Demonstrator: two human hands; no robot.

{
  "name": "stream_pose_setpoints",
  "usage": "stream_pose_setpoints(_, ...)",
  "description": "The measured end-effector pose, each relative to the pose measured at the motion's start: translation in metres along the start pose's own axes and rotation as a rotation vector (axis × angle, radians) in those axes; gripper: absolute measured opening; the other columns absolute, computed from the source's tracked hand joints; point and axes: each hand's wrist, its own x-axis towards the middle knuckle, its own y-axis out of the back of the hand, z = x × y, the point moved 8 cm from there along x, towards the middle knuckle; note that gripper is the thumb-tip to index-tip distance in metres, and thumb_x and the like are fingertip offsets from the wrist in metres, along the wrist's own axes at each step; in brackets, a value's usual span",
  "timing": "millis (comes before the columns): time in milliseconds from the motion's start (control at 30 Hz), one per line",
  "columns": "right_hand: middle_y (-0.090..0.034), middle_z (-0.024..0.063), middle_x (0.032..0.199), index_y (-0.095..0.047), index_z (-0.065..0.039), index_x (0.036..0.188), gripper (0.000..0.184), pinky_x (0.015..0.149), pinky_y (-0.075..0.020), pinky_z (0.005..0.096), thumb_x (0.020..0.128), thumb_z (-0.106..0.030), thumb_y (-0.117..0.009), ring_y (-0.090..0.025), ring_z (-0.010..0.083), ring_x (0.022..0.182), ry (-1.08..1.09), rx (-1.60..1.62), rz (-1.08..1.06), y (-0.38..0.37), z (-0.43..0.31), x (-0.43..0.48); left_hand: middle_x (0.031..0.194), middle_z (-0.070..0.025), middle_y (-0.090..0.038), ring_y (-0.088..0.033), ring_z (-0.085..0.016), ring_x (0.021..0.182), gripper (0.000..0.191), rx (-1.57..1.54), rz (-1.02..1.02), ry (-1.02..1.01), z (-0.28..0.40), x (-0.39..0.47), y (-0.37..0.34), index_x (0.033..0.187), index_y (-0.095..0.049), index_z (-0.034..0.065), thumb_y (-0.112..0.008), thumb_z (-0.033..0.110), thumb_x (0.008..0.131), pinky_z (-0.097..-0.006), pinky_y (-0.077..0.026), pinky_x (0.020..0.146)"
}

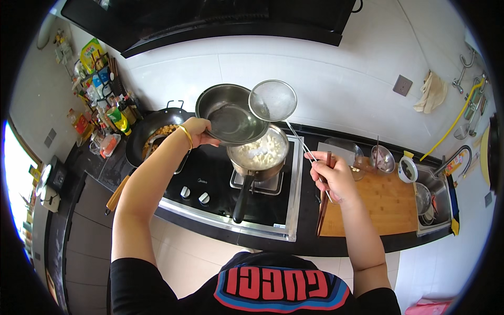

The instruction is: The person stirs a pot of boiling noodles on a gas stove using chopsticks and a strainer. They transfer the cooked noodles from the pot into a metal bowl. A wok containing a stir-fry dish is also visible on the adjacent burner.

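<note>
My left hand (199, 133) grips the near left rim of a dark metal basin (232, 118), tilted above the stove. My right hand (328, 177) holds the wire handle of a round mesh strainer (273, 100) together with a pair of brown wooden chopsticks (323, 204). The strainer's mesh head overlaps the basin's right rim in view; whether they touch I cannot tell. Below them, a metal saucepan (258, 171) with a black handle stands on the right burner, holding pale chunks in cloudy liquid. A black wok (136, 138) with browned food sits at the left, partly hidden by my left forearm.
A wooden cutting board (378, 204) lies on the right counter, beside a metal bowl (388, 159), a white bowl (407, 169) and the sink (441, 220). Bottles and a condiment rack (96, 78) crowd the left corner. The black range hood (228, 23) hangs above. The wok's wooden handle (117, 193) juts over the counter edge.
</note>
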Motion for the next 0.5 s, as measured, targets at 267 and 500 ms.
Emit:
stream_pose_setpoints(267, -0.050, 0.0060, 0.059, -0.054, 0.007, 0.104, 0.026, 0.036, -0.0289, 0.0184, 0.082, -0.005, -0.051, -0.038, 0.0071, 0.039, 0.035, -0.007, 0.010, 0.034, -0.046, -0.019, 0.097, -0.0270, -0.053, -0.054, -0.048, 0.090, 0.028, -0.108, -0.124, 0.052, -0.006, -0.033, -0.060, 0.097, -0.044, -0.0172, -0.042, -0.003, 0.073, -0.0324, -0.054, 0.074)
stream_pose_setpoints(500, -0.051, 0.0059, 0.058, -0.053, 0.008, 0.106, 0.028, 0.032, -0.0243, 0.0164, 0.082, -0.006, -0.051, -0.037, 0.0062, 0.035, 0.005, -0.151, 0.057, 0.111, -0.070, -0.063, 0.096, -0.0252, -0.051, -0.053, -0.043, 0.094, 0.027, -0.361, -0.207, 0.180, -0.032, -0.081, -0.178, 0.100, -0.041, -0.0179, -0.039, -0.002, 0.078, -0.0342, -0.054, 0.079)
